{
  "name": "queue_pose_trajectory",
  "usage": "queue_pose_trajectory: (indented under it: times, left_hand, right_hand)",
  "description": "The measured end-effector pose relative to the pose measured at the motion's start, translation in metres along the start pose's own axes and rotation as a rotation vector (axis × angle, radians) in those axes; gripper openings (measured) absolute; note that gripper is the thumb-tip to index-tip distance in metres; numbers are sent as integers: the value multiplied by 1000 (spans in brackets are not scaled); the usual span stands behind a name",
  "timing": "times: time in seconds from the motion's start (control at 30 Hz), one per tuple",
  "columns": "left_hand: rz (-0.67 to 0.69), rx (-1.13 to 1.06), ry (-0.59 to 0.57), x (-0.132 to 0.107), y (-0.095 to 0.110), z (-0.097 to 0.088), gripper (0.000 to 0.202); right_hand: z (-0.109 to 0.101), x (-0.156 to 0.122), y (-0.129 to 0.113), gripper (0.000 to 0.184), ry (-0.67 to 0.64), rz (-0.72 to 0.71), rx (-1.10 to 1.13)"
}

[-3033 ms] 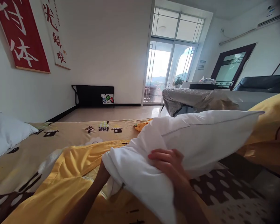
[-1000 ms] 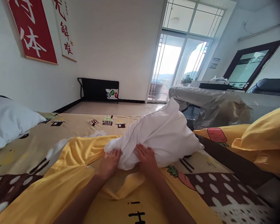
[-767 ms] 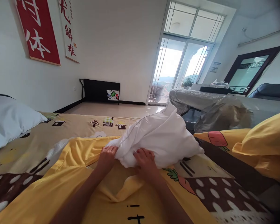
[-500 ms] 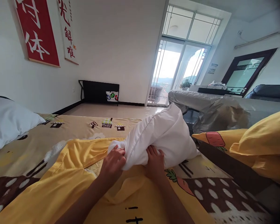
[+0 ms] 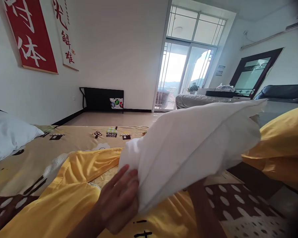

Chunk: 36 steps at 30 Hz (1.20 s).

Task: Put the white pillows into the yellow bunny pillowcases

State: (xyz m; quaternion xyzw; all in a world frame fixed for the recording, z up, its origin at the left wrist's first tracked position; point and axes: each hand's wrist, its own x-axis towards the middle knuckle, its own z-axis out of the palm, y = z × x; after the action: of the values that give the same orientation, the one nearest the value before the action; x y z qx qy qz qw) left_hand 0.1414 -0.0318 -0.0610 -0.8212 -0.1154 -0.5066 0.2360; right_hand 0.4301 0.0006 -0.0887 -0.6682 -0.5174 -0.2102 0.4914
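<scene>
A white pillow (image 5: pixel 186 142) is held raised and slanting over the bed, its far end up to the right. My left hand (image 5: pixel 121 195) is closed on its near left end, fingers bent against the fabric. Most of my right hand (image 5: pixel 198 185) is hidden beneath the pillow's lower edge; only the wrist and a little of the hand show, so its fingers cannot be made out. Under both arms spreads a yellow pillowcase (image 5: pixel 52 198), with a zipper (image 5: pixel 95 185) along its open edge near my left hand.
The patterned bed sheet (image 5: pixel 74 138) lies beneath. Another white pillow (image 5: pixel 10 135) rests at the left, and a yellow pillow (image 5: pixel 285 132) at the right. Behind stand a plastic-covered piece of furniture (image 5: pixel 203 100), a black folded table (image 5: pixel 99 99) against the wall, and a glass door (image 5: pixel 176 72).
The white pillow has swung up and to the right, and looks more stretched out. My right hand has slid right and under it; my left hand has moved slightly down. The camera view has shifted slightly.
</scene>
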Motion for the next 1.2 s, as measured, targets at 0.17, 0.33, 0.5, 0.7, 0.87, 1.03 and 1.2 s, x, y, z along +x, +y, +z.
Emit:
queue_pose_trajectory:
  times: [0.17, 0.33, 0.5, 0.7, 0.87, 1.03, 1.2]
  left_hand:
    - [-107, 222, -21, -10, -39, 13, 19]
    - [-399, 125, -353, -31, -57, 34, 18]
    - [-720, -277, -491, -25, -52, 28, 27]
    - [-899, -417, -688, -7, -45, 6, 42]
    - [-765, -481, -898, -6, -50, -5, 42]
    - [-853, -571, -710, -10, -57, 2, 31]
    - [-1098, -463, -484, -21, -59, 24, 22]
  right_hand:
    - [-26, 12, -33, 21, -226, -284, -119]
    - [-22, 6, -48, 28, -876, -374, -169]
    - [-18, -17, -53, 68, -818, -409, -256]
    - [-5, -49, -96, 93, -571, -764, -38]
    - [34, -53, -83, 77, -602, -649, 244]
    - [41, -46, -72, 69, -524, -583, 309]
    - [8, -50, -99, 83, -486, -762, 129]
